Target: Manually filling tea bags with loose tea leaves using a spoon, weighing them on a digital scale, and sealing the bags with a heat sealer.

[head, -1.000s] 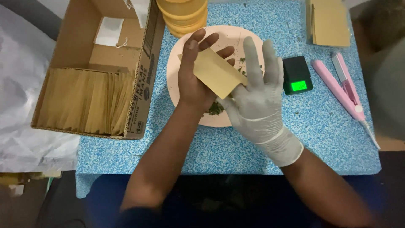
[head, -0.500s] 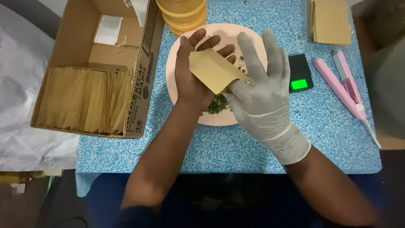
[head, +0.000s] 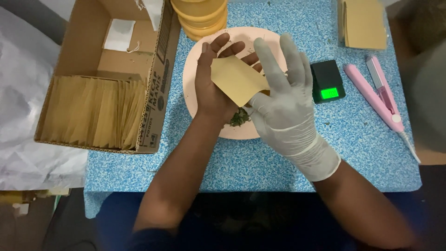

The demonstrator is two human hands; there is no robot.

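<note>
Head view
Landmark: a round pink plate (head: 195,109) lying on a blue speckled table (head: 260,162); every place below is told from this plate.
Left hand: the bare left hand (head: 211,83) is over the plate's left half, palm up, fingers loosely spread and pointing away from the person; it cradles a tan paper pouch (head: 237,80) from beneath.
Right hand: the right hand (head: 283,107), in a white glove, is over the plate's right half, its fingers fanned out and upright, its thumb side against the pouch's lower right corner. Whether the thumb pinches the pouch cannot be told.
Pouch: flat, tilted, held above the plate's middle between the two hands, touching both.
Dried herb: a small heap of green dried herb (head: 239,118) lies on the plate near its lower edge, just under the hands.
Yellow tubs: a stack of yellow tubs (head: 200,14) stands just beyond the plate's far edge.
Cardboard box: a cardboard box (head: 160,74) sits left of the plate, touching or nearly touching its rim, packed with upright tan pouches.
Scale: a small black scale (head: 327,81) with a lit green display stands just right of the plate.
Sealer: a pink heat sealer (head: 374,93) lies further right, past the scale.
Loose pouches: a pile of tan pouches (head: 364,23) lies to the far right, beyond the sealer.
</note>
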